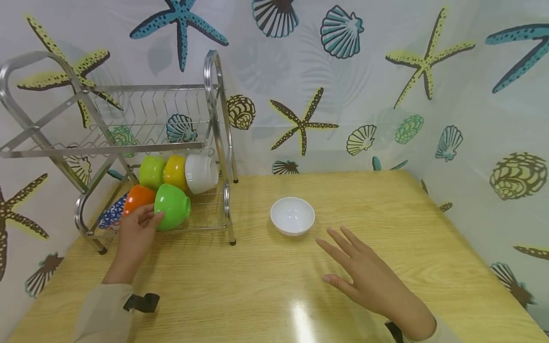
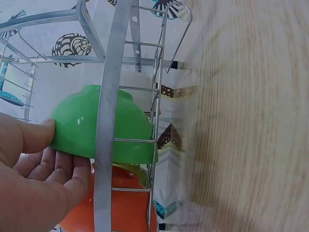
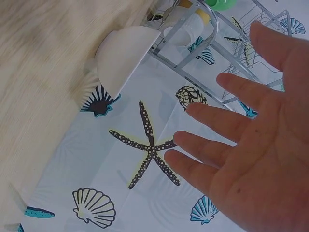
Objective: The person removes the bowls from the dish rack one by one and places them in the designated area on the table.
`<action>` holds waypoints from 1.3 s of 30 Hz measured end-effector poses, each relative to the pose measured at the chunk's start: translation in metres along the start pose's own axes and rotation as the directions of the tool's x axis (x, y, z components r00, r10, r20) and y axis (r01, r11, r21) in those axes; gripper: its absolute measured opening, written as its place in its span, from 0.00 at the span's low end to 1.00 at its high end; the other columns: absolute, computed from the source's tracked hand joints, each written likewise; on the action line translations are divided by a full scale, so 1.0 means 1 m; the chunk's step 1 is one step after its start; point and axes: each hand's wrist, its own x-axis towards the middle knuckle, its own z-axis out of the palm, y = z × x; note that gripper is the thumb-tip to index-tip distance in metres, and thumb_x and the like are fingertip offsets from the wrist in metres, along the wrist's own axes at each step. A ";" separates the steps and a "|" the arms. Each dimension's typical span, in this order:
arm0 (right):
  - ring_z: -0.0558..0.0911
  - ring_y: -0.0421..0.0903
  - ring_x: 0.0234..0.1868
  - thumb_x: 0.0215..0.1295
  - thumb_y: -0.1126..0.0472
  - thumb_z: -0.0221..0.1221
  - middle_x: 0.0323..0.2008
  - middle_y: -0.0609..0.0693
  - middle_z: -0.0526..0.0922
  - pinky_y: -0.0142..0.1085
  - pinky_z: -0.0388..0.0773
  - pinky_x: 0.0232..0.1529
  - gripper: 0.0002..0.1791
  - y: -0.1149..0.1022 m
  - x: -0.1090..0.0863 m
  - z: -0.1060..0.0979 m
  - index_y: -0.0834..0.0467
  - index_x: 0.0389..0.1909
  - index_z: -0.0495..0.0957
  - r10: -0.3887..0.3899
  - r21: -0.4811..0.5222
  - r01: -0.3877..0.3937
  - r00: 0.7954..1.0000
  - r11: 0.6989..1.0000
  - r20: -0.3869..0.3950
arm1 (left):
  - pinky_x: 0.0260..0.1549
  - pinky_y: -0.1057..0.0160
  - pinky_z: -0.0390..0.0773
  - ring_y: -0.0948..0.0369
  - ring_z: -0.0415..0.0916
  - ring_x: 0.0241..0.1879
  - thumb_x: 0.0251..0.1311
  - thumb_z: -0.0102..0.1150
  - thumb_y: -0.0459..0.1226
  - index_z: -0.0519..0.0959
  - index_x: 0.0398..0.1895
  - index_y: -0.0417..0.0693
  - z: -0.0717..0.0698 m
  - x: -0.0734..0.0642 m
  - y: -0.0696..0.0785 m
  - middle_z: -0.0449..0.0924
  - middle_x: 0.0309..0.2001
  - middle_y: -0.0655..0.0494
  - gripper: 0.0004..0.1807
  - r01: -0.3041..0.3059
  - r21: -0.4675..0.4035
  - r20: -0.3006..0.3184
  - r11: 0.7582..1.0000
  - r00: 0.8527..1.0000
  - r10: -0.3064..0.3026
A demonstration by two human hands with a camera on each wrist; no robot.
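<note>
Green bowl at left, in the dish rack, is gripped by the left hand. Right hand hovers flat-fingered, holding nothing, near the white bowl at centre.

Green bowl, orange bowl, white bowl, wood-grain table.

Glossy green bowl lies tipped on its side in the rack's lower tier

Light wooden table with a glare spot near the front edge. Backed on all sides by a white curtain printed with starfish and seashells in teal, yellow, brown.
</note>
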 end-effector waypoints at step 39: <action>0.58 0.66 0.69 0.64 0.45 0.60 0.72 0.57 0.58 0.63 0.69 0.57 0.39 0.004 0.003 0.000 0.48 0.73 0.57 -0.017 0.012 0.017 0.999 1.000 -0.042 | 0.39 0.85 0.72 0.83 0.69 0.38 0.70 0.51 0.41 0.70 0.60 0.32 -0.001 -0.014 0.018 0.75 0.54 0.35 0.24 -0.049 -0.070 0.030 0.996 0.998 0.052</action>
